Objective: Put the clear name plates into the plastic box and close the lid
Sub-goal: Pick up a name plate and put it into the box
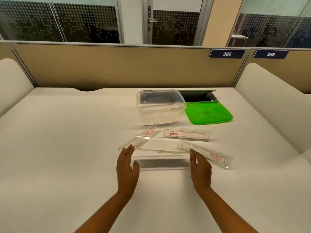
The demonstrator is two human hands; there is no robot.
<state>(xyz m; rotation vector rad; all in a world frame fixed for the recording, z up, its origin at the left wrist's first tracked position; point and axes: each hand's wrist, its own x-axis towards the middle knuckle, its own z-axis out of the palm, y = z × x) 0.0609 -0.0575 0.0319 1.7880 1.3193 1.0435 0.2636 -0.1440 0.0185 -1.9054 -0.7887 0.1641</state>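
Note:
A clear plastic box (159, 113) stands open on the white desk, its green lid (208, 112) lying flat to its right. Several clear name plates lie in front of it: one tilted at the left (143, 137), one behind (186, 134), one at the right (207, 153), and a blank one (161, 158) nearest me. My left hand (127, 167) and my right hand (201, 169) flank the two ends of the blank plate, fingers straight and apart. Whether the palms touch its ends is unclear.
A cable hatch (196, 95) stands open in the desk behind the box and lid. A beige partition (117, 68) with number tags 385 and 386 runs along the desk's far edge. Cream side panels rise at the far left and right.

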